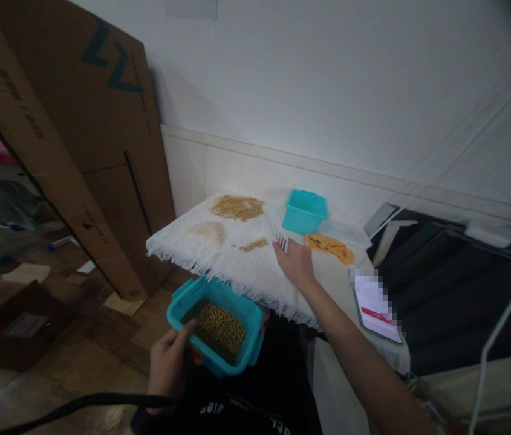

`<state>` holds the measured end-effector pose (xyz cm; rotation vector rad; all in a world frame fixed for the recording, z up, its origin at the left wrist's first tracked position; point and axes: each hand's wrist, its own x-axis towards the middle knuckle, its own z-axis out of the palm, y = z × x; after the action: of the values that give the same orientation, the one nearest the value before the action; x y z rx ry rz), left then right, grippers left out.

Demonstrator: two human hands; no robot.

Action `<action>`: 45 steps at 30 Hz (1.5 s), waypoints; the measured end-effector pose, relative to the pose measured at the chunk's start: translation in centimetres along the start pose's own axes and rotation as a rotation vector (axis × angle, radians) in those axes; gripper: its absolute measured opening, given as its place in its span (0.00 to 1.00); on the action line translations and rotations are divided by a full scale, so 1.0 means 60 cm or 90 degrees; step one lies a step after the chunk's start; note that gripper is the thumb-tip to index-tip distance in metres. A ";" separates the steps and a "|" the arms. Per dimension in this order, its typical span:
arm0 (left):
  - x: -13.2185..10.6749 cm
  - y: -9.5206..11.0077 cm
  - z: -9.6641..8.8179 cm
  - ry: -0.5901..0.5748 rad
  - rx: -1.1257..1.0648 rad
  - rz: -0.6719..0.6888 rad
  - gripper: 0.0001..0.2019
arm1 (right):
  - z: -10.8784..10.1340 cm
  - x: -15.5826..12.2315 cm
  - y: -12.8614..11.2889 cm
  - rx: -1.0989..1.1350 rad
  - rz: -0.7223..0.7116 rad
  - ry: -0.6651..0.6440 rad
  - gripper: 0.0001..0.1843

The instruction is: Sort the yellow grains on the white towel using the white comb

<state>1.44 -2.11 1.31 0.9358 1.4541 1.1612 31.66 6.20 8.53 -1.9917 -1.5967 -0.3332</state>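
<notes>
My left hand (169,362) grips the near rim of a teal plastic tub (215,326) filled with green-yellow beans, held just below the table's front edge. My right hand (296,261) reaches over the white fringed cloth (246,266) and is closed on a small white brush (276,231), its bristles beside a little pile of tan grains (253,244). A larger heap of yellow beans (237,207) lies at the far side of the cloth. A pale heap of white grains (207,231) lies to the left.
An empty teal tub (305,211) stands at the back of the table, with a clear lid (345,232) and an orange cloth (331,247) beside it. A phone (375,307) lies at the right edge. A big cardboard box (83,133) leans at left; black furniture (464,290) sits right.
</notes>
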 end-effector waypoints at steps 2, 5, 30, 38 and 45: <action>0.000 0.000 -0.001 -0.024 -0.045 -0.044 0.23 | 0.006 -0.003 -0.008 -0.007 -0.008 0.009 0.18; 0.001 0.000 -0.002 -0.033 -0.084 -0.070 0.21 | 0.012 -0.003 -0.007 0.001 -0.018 0.029 0.19; -0.004 0.002 -0.005 -0.046 -0.080 -0.052 0.23 | 0.012 0.000 0.024 0.156 0.001 -0.015 0.13; -0.002 0.000 -0.007 -0.048 -0.059 -0.051 0.26 | -0.048 -0.026 0.055 0.167 0.099 0.106 0.17; 0.000 -0.018 -0.002 -0.065 -0.074 -0.055 0.25 | -0.056 -0.087 0.069 0.088 0.111 0.081 0.21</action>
<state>1.33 -2.37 0.27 0.8328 1.3187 1.1064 34.73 -0.52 7.48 -1.9458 -1.3214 -0.2677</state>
